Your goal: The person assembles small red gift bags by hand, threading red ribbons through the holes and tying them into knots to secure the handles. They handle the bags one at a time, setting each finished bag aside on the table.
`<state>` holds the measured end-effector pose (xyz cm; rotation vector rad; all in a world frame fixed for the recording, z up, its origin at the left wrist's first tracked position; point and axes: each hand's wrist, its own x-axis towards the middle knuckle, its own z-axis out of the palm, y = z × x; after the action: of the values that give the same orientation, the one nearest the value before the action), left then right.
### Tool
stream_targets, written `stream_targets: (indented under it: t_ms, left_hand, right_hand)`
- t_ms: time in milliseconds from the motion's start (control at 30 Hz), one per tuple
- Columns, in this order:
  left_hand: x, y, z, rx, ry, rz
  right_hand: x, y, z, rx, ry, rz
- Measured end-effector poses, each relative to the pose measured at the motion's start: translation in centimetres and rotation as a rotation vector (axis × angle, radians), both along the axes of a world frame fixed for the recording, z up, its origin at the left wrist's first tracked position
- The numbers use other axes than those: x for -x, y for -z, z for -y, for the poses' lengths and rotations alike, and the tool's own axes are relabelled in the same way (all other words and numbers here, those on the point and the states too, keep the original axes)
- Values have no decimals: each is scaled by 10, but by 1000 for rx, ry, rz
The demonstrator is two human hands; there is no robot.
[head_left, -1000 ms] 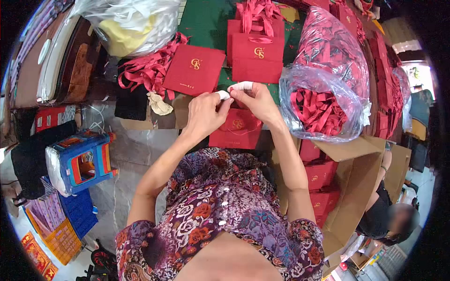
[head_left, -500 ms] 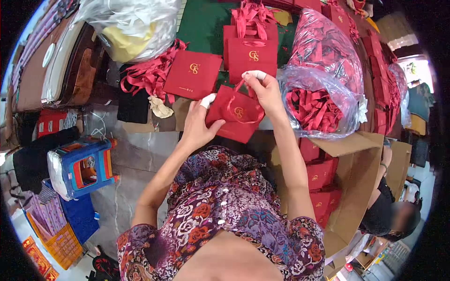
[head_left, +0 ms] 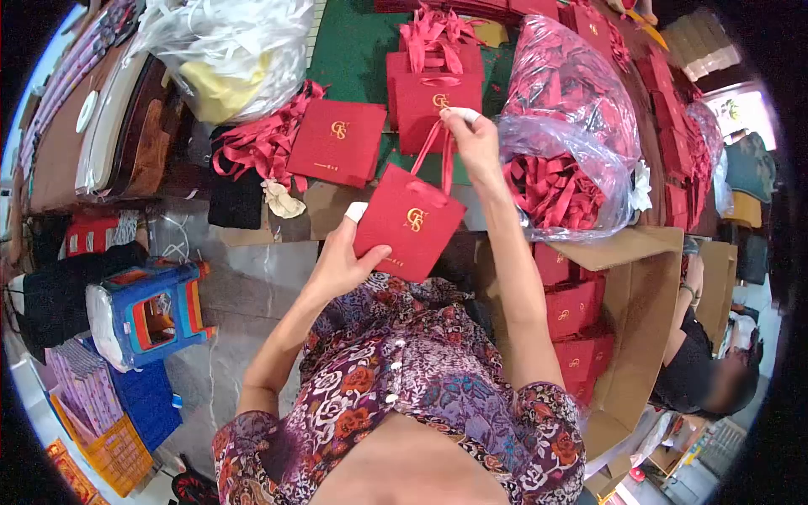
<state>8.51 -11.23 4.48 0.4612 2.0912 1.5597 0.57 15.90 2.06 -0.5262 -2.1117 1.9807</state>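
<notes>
Ribbon handle (head_left: 447, 162) is pinched in the fingers of our right hand (head_left: 478, 153); the red gift bag (head_left: 417, 240) hangs just below them, its edge gripped by our left hand (head_left: 341, 263). We should pull gently, keeping both sides even.

The red bag (head_left: 404, 240) I hold at the centre of the frame bears the gold letters "GS" (head_left: 415, 220), above a fine line (head_left: 402, 266) too small to read. "GS" also stands on the flat red panel (head_left: 341, 156) left of centre and the ribboned bag (head_left: 421, 97) at upper centre. Gold marks on the stacked bags (head_left: 572, 316) right of centre are illegible.
</notes>
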Motion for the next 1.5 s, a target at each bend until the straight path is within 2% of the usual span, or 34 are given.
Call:
stream_targets:
  t_ms: [67,133,167,200,267,300,333,400,500,533,567,600,633,733,800,867,900,967,1033,1067,1167,1200,1267,1300,1367,1500]
  left_hand:
    - [-1,2,3,-38,-33,8]
    - [1,-4,9,-55,-88,-63]
    - [2,-7,12,-81,-125,-106]
    - [4,-10,16,-105,-164,-148]
    - [16,-27,16,-51,-240,-371]
    - [15,-43,13,22,-318,-424]
    - [15,-49,12,-50,-375,-326]
    - [15,-49,1,16,-472,-624]
    - [6,-42,-20,62,-313,-788]
    - [4,-39,-31,78,-231,-965]
    - [-2,-28,-37,77,-100,-919]
    - [-13,-11,-47,42,-94,-822]
    - [-19,1,-55,59,-9,-924]
    - [-32,26,-78,178,209,-978]
    - [-35,49,-89,204,265,-995]
    - [-33,65,-95,228,321,-1012]
    - [-32,72,-96,251,349,-1013]
    - [-27,65,-96,276,379,-1011]
    - [-22,56,-87,113,357,-850]
    - [-19,58,-83,116,356,-845]
    - [-2,57,-71,-50,-29,-678]
    - [1,63,-65,-23,-135,-540]
    - [12,54,-63,-81,-272,-86]
    - [17,56,-63,-80,-275,-82]
    - [26,61,-64,-271,-292,82]
    - [36,66,-65,-276,-182,188]
  right_hand:
    - [-1,20,-2,5,-53,-180]
    - [-11,30,-12,-124,-78,-139]
    - [-25,12,-9,-253,-48,-29]
    - [-38,5,-10,-255,-36,-24]
    - [-59,-3,-17,-563,50,-125]
    - [-69,1,-26,-626,79,-125]
    - [-80,-5,-32,-746,121,-77]
    - [-97,-2,-47,-947,210,-30]
    - [-109,1,-51,-1082,255,71]
    - [-109,5,-54,-1081,250,68]
    - [-110,12,-56,-1069,204,87]
    - [-110,17,-57,-1056,158,107]
    - [-108,11,-53,-963,138,96]
    - [-101,4,-43,-886,104,-36]
    - [-100,0,-32,-824,71,-17]
    - [-97,-4,-20,-765,-15,-160]
    - [-98,-8,-12,-719,-71,-133]
    - [-99,-9,2,-724,-146,-85]
    - [-98,-1,12,-693,-200,-133]
    - [-99,3,14,-735,-247,-151]
    - [-101,8,23,-678,-262,-167]
    - [-102,6,25,-663,-274,-154]
    - [-106,5,29,-647,-289,-138]
    - [-107,5,30,-674,-310,-150]
    - [-109,7,33,-691,-349,-188]
    - [-112,9,37,-708,-386,-220]
